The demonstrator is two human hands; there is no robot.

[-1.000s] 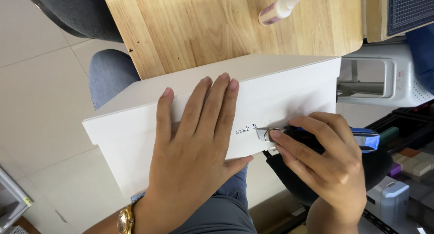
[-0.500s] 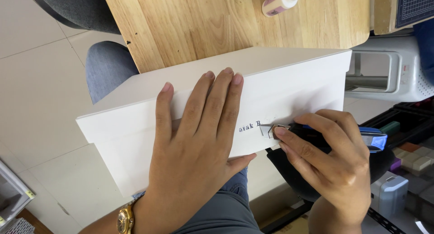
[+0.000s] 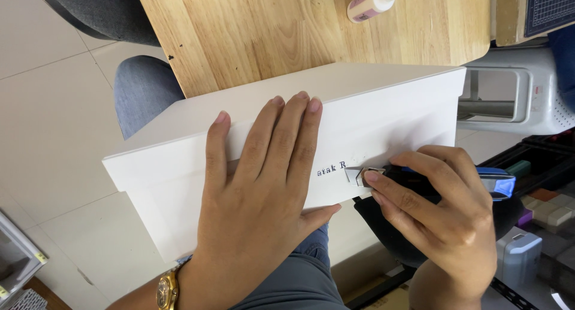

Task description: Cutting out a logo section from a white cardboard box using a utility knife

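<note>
glue bottle (image 3: 372,0): top cut off by edge | utility knife (image 3: 443,181): mostly hidden under right hand (image 3: 440,217)

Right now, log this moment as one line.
left hand: flat on white box | right hand: holding blue knife, blade on box face | glue bottle: on table

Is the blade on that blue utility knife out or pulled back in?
Out: the utility knife in the right hand shows a metal tip against the white box.
</note>
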